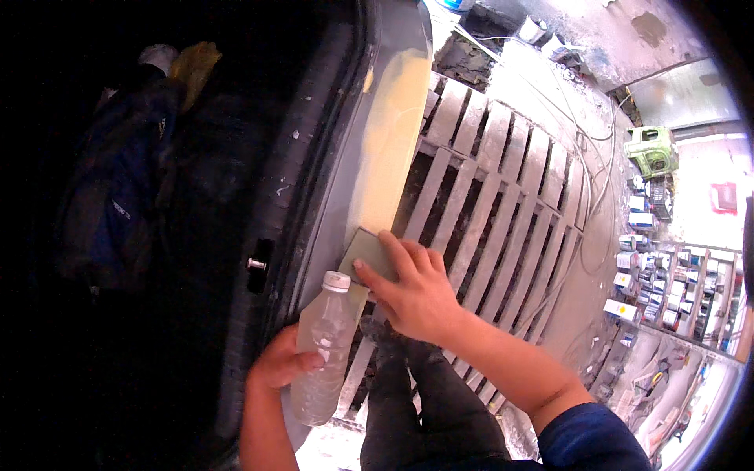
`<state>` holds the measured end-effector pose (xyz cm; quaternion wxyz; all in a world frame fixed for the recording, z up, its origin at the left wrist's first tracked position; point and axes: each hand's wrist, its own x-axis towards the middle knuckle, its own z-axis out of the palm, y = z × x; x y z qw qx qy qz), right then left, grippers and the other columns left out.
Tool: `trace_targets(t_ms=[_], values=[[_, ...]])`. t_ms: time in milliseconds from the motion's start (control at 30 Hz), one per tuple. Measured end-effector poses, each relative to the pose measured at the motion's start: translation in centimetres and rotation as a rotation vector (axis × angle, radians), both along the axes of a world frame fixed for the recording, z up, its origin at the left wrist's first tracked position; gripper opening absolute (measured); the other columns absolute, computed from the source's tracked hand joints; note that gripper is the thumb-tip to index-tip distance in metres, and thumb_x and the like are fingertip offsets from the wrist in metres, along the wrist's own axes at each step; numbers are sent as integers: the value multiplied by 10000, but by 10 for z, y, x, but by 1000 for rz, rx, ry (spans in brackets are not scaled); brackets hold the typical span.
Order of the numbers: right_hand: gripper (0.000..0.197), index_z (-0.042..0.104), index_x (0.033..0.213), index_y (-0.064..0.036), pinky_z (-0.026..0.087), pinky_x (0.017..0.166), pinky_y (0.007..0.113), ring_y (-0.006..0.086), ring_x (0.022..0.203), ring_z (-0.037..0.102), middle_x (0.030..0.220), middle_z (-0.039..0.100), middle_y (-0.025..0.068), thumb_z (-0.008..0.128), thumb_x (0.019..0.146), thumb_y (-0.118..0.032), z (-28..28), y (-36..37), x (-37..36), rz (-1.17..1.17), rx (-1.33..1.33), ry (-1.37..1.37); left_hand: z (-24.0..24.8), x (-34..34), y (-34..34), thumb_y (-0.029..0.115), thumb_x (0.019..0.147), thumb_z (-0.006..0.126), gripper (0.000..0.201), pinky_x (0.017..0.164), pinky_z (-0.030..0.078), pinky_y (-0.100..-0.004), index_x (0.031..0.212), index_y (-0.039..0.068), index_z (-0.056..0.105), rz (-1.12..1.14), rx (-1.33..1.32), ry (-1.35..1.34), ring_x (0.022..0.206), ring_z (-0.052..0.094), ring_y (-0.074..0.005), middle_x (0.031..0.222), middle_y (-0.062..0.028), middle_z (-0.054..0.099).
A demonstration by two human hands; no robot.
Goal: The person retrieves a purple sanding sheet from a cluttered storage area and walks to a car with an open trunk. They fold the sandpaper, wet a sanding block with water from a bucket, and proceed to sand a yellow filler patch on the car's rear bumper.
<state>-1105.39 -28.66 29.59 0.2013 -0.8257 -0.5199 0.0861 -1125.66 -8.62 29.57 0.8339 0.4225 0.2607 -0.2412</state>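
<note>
In my left hand (275, 363) is a clear plastic bottle (323, 361) with a white cap, tilted slightly, with the fingers closed round it. My right hand (420, 294) presses a flat grey-green sanding pad (367, 253) against the car's rear edge, thumb and fingers closed on it. A long yellow filler patch (390, 149) runs along the grey body panel (334, 196) just beyond the pad. The bottle stands close to the pad's near side and hides part of the panel.
The dark open car trunk (204, 188) lies left, with a dark bag (118, 204) inside. A slatted grate (503, 165) covers the floor on the right. Beyond it are loose hoses (601, 157), a green plastic stool (652, 151) and several paint cans (642, 221).
</note>
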Motion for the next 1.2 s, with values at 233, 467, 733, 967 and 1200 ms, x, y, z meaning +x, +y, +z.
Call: trace_targets(t_ms=[233,467,733,967,1200], values=[[485,564,1345,-231,399,962,518,427,1190,481,1349,481,259,626,866,-267,-6,57,92,-330,41,-153,3,0,0,372,755,794,709,906,473,-321,1296,0,528,-11,1,-1,1033,599,-152,1153,-51,637],[504,575,1323,-255,405,941,532,418,1187,475,1391,422,249,656,826,-233,-11,-1,-14,-168,72,26,8,5,-3,364,757,794,701,920,469,-328,1298,2,532,32,28,9,1049,595,-159,1149,-58,637],[474,578,1313,-236,420,896,523,423,1147,498,1344,470,253,655,847,-286,-21,56,79,-476,131,-143,5,3,-3,408,714,820,732,853,504,-337,1271,18,548,17,112,57,973,626,-168,1117,-44,657],[553,544,1354,-260,421,898,518,421,1156,479,1376,433,246,688,820,-254,-22,3,-26,-297,139,11,2,-3,0,372,754,810,681,876,483,-317,1276,22,548,23,79,49,1001,604,-146,1122,-34,648],[478,569,1332,-230,413,940,533,443,1157,484,1356,450,254,648,863,-278,-27,43,78,-541,149,-35,-4,-4,0,415,735,819,730,863,487,-322,1283,21,538,5,92,45,1000,605,-147,1125,-43,646]])
